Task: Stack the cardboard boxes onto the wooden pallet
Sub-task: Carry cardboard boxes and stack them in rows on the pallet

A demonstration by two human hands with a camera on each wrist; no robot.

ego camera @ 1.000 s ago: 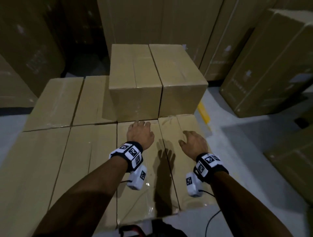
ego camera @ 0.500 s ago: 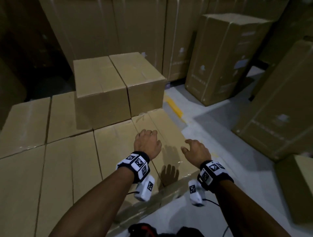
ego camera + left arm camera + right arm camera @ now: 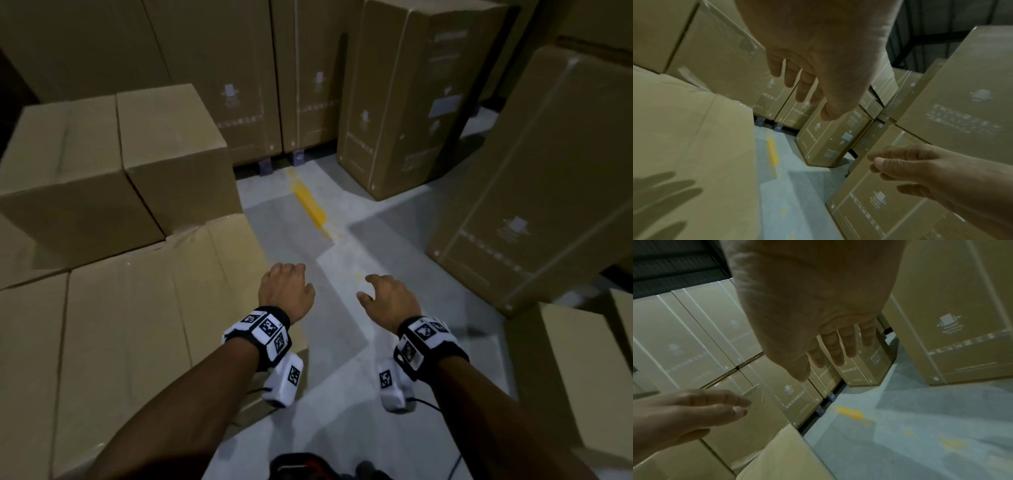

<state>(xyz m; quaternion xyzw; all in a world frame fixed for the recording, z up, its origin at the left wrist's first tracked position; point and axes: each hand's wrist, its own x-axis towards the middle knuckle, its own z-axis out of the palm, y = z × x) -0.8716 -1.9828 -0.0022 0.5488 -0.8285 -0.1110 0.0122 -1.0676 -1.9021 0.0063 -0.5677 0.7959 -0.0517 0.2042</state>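
Tall cartons point(image 3: 414, 102) wall the far side of a grey floor point(image 3: 359, 240). Stacked cardboard boxes point(image 3: 130, 325) lie left. Left hand point(image 3: 286, 291) and right hand point(image 3: 388, 298) hover empty, fingers point(image 3: 789, 78) loosely spread.

Both hands, left hand point(image 3: 286, 291) and right hand point(image 3: 390, 298), off the stacked boxes point(image 3: 137, 325), now over floor point(image 3: 342, 342).

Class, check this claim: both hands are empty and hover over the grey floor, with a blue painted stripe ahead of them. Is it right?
Not quite. The painted stripe is yellow, as the head view shows. The left hand and right hand are indeed empty, over the grey floor.
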